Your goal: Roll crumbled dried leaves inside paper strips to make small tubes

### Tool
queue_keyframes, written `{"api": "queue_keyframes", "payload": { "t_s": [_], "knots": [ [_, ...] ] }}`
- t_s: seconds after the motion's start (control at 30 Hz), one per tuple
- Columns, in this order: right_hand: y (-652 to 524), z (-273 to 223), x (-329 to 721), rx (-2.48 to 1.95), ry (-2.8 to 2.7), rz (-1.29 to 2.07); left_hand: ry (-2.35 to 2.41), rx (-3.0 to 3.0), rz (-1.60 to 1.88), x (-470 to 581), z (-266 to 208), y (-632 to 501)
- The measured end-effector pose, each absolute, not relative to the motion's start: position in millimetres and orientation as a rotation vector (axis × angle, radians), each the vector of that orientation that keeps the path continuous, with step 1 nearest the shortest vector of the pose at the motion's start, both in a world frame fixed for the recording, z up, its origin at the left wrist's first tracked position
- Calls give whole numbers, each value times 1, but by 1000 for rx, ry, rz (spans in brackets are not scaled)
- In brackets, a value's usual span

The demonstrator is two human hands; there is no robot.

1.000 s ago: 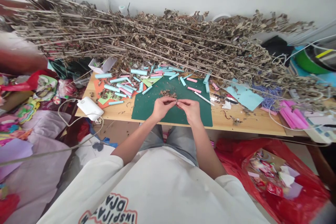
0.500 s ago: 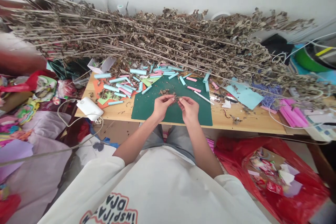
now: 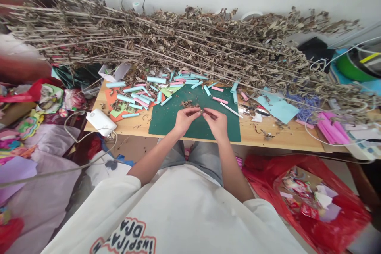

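Note:
Over the dark green cutting mat (image 3: 166, 121), my left hand (image 3: 185, 120) and my right hand (image 3: 216, 122) meet with their fingertips almost touching. Both hands are closed in a pinch. A small bit of dried leaf (image 3: 202, 111) shows between the fingertips; how much each hand holds is hard to see. Just beyond my left fingers lies a small heap of crumbled dry leaves (image 3: 188, 103) on the mat. Rolled blue paper tubes (image 3: 156, 80) and pink paper tubes (image 3: 220, 100) lie about the mat's far edge. A thin white stick (image 3: 231, 110) rests right of my right hand.
A large bundle of dried leafy stems (image 3: 190, 43) spans the back of the wooden table (image 3: 285, 137). A white power bank (image 3: 101, 122) with a cable lies at left. Blue paper (image 3: 276, 105) is at right. A red plastic bag (image 3: 342, 214) holding scraps stands below right.
The dried leaf between my fingertips looks smaller, and the leaf heap on the mat looks larger. My hands have shifted only slightly.

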State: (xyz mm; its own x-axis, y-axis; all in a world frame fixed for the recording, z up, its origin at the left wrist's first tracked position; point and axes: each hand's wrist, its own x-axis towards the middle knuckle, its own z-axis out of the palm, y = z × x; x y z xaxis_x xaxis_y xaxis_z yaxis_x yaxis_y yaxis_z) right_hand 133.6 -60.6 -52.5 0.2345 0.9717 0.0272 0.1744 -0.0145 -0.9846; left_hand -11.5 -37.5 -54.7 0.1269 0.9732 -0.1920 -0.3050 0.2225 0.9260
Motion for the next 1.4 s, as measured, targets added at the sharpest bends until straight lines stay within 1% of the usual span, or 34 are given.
{"api": "queue_keyframes", "payload": {
  "t_s": [0.17,0.3,0.37,0.47,0.53,0.67,0.8,0.9,1.0,1.1,1.17,1.27,1.4],
  "knots": [
    [-65,-43,126,-1392,-1109,1025,986,905,1131,-14,-58,-37],
    [-66,-40,122,-1453,-1164,904,1006,897,1130,-12,-55,-38],
    [-64,-41,118,-1445,-1063,895,1006,798,1149,-10,-50,-38],
    [-58,-43,113,-1358,-769,1006,945,574,1136,-8,-44,-38],
    [-56,-44,113,-1320,-705,1054,909,487,1130,-7,-41,-38],
    [-60,-39,117,-1342,-949,986,926,546,1129,-10,-42,-38],
    [-67,-34,120,-1393,-1243,779,987,762,1117,-14,-45,-37],
    [-68,-35,118,-1426,-1311,674,1022,932,1136,-15,-48,-36],
    [-65,-43,115,-1434,-1140,786,1023,970,1164,-12,-49,-36],
    [-60,-51,112,-1381,-837,954,1025,819,1179,-7,-48,-36],
    [-59,-53,113,-1344,-748,1005,993,707,1156,-6,-48,-36],
    [-61,-48,118,-1333,-896,996,966,713,1116,-8,-49,-36],
    [-67,-33,124,-1394,-1301,849,1013,933,1119,-14,-55,-36]
  ]
}}
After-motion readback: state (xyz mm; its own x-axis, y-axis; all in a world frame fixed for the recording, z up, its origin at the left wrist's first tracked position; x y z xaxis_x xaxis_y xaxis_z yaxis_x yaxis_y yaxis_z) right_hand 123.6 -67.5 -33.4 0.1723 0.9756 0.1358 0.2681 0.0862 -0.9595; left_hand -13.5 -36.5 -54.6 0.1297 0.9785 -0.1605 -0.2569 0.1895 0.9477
